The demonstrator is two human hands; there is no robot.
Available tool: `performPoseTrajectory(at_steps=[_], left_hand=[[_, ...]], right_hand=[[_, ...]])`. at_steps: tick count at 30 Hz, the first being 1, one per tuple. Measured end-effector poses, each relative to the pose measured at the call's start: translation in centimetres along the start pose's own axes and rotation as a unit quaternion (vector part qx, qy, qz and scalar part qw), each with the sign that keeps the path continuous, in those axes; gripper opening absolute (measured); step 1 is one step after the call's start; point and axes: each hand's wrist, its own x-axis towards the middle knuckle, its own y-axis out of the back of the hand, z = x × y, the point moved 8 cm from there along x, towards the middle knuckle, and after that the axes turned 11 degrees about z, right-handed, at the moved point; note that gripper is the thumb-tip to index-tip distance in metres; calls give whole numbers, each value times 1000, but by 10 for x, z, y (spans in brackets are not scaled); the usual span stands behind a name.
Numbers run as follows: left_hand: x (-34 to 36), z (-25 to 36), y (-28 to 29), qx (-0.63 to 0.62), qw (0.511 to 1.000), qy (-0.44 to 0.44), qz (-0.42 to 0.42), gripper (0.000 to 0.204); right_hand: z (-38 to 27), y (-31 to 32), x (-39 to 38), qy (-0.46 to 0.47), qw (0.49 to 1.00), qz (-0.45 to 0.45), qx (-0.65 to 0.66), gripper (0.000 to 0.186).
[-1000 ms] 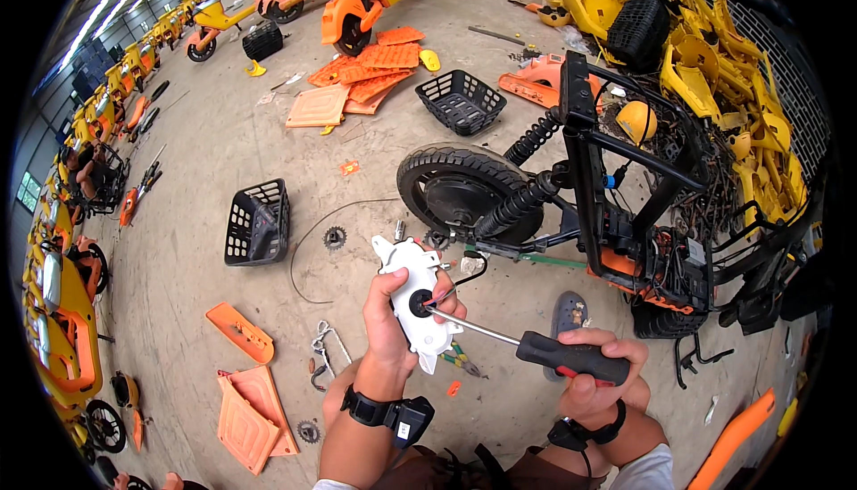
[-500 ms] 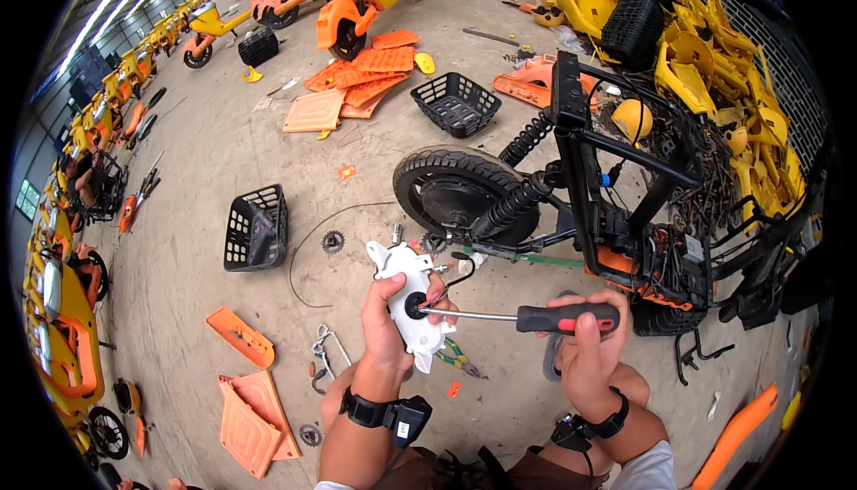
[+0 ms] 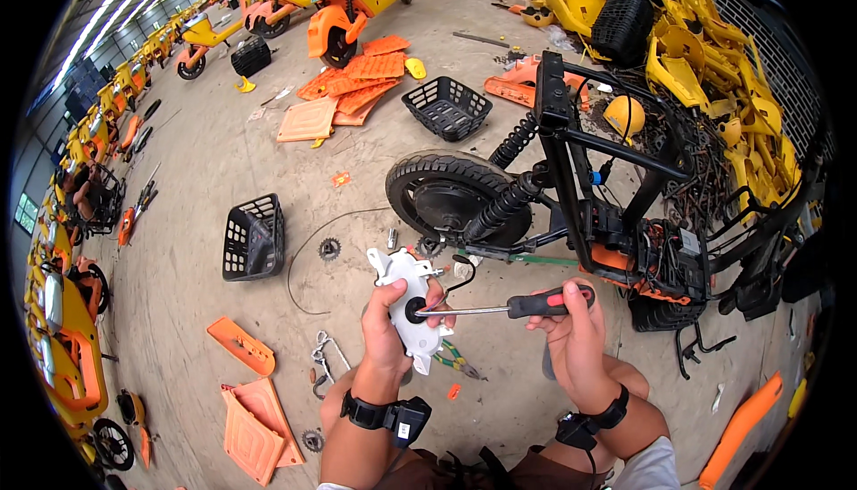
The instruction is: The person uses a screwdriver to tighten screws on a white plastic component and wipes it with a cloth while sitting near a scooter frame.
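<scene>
While the left hand [image 3: 386, 334] clasps a white plastic housing [image 3: 423, 342], the right hand [image 3: 576, 343] pinches a black-and-red screwdriver [image 3: 523, 306], its tip at the housing's dark round hub [image 3: 413, 310]. Green-handled metal pliers [image 3: 461, 362] lie beneath, partly hidden; a stripped black scooter frame [image 3: 572, 195] stands beyond on grey concrete floor [image 3: 192, 258], yellow-and-orange scooters [image 3: 64, 334] lining the hall [image 3: 107, 17].

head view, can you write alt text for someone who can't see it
A person's left hand holds a white plastic part while the right hand holds a screwdriver, its tip at the part's black centre. On the floor around are a stripped scooter, black baskets and orange panels.
</scene>
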Motion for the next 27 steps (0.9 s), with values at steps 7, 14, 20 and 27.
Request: performPoseTrajectory(at_steps=[7, 14, 20, 27], left_hand=[[-1, -3, -1, -17, 999, 27, -29, 38], [10, -7, 33, -25, 986, 37, 161, 27], [9, -9, 38, 1, 984, 53, 171, 26], [11, -16, 39, 47, 978, 32, 200, 26]], right_hand=[[30, 17, 9, -190, 977, 58, 81, 22], [37, 18, 15, -216, 967, 81, 110, 17], [50, 18, 11, -218, 970, 61, 91, 31], [46, -26, -3, -228, 969, -96, 29, 54]])
